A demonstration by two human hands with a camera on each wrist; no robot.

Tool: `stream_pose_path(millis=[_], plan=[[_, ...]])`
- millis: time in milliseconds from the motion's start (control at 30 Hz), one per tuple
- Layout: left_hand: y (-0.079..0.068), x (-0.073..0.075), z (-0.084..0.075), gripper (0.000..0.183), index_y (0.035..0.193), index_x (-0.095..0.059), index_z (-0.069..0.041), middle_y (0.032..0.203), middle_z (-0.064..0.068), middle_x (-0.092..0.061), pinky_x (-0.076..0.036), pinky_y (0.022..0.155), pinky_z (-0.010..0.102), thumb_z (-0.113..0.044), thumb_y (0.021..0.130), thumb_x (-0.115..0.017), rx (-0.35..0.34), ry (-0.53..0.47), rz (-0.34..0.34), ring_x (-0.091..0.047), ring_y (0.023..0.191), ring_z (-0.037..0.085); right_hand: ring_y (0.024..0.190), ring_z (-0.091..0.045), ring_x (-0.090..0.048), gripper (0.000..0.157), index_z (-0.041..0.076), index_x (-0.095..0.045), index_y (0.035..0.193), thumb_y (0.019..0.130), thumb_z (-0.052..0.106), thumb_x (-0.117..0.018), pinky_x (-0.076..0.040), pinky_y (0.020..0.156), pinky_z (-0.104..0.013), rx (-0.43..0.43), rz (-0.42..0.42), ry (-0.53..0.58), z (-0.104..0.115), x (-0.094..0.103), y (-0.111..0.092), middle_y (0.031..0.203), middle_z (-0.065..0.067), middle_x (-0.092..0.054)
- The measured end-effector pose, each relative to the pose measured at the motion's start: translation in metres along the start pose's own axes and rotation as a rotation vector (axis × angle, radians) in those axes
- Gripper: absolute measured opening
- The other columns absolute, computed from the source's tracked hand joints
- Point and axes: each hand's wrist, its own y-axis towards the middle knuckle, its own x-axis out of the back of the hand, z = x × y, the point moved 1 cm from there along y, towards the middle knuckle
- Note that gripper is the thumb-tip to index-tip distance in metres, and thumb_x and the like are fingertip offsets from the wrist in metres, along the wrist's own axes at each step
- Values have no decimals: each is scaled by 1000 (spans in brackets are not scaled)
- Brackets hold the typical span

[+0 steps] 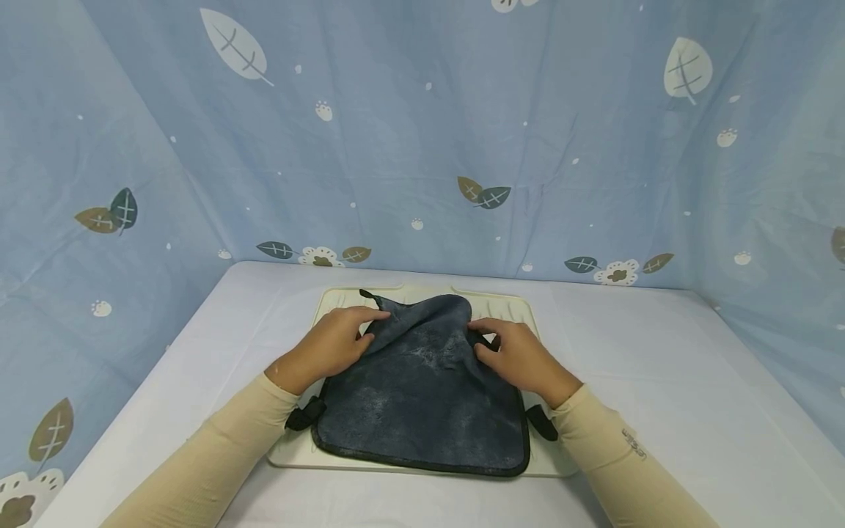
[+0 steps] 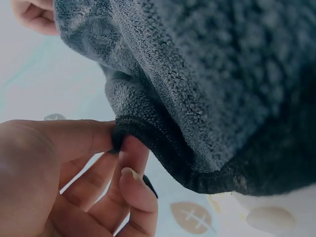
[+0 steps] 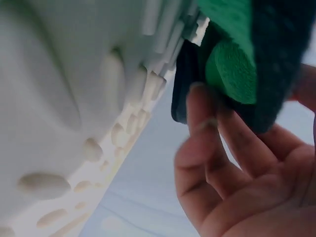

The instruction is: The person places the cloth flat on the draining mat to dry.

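Note:
A dark blue-grey terry cloth [image 1: 422,411] with black edging and black corner straps lies over a cream ridged board [image 1: 505,308], its far part lifted and folded. At its far left edge, my left hand [image 1: 337,341] pinches the black border; the left wrist view shows thumb and fingers of the left hand [image 2: 84,168] on that border. Across from it, my right hand [image 1: 518,352] pinches the cloth's right side. From below, the right wrist view shows the cloth's green underside [image 3: 232,74] above the fingers of the right hand [image 3: 242,177].
The board rests on a white-covered table [image 1: 660,381]. Behind and at both sides hangs a blue curtain [image 1: 396,132] printed with leaves and flowers. One black strap [image 1: 306,414] sticks out near the left forearm, another strap [image 1: 543,423] near the right.

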Motion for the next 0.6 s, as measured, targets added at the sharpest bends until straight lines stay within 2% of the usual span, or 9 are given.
stream_pose_path(millis=[233,333,400,433,600], plan=[[1,2,-1,37,133,-65,-13,81,3,-67,-39,47,26,-14,97,-66,38,6,-104,-49,49,7,71,-11,-62,24,8,-74,117,94,13,-67,-49,63,-29,-30,-194,-59,0,6,1,107,-11,-76],[1,2,0,32,129,-68,-12,66,-1,-61,-37,46,27,-17,98,-66,49,26,-139,-51,50,8,72,-14,-66,22,7,-75,113,92,13,-69,-52,64,-33,-47,-243,-88,-1,8,1,103,-12,-77],[1,2,0,30,126,-70,-12,66,-1,-63,-38,47,26,-19,98,-66,57,40,-146,-55,53,8,74,-17,-68,22,7,-75,111,91,12,-72,-54,65,-35,-57,-239,-92,-4,8,1,101,-12,-77],[0,2,1,28,125,-71,-12,70,0,-66,-38,48,26,-19,97,-66,61,44,-144,-57,57,8,75,-18,-69,22,6,-74,111,90,11,-72,-55,66,-36,-57,-223,-87,-5,7,1,101,-12,-76],[0,2,1,26,122,-72,-13,94,6,-74,-39,50,27,-13,96,-67,73,35,-107,-58,62,9,83,-20,-71,27,5,-70,118,92,10,-71,-57,68,-32,-56,-66,-32,-11,4,3,108,-13,-74]])
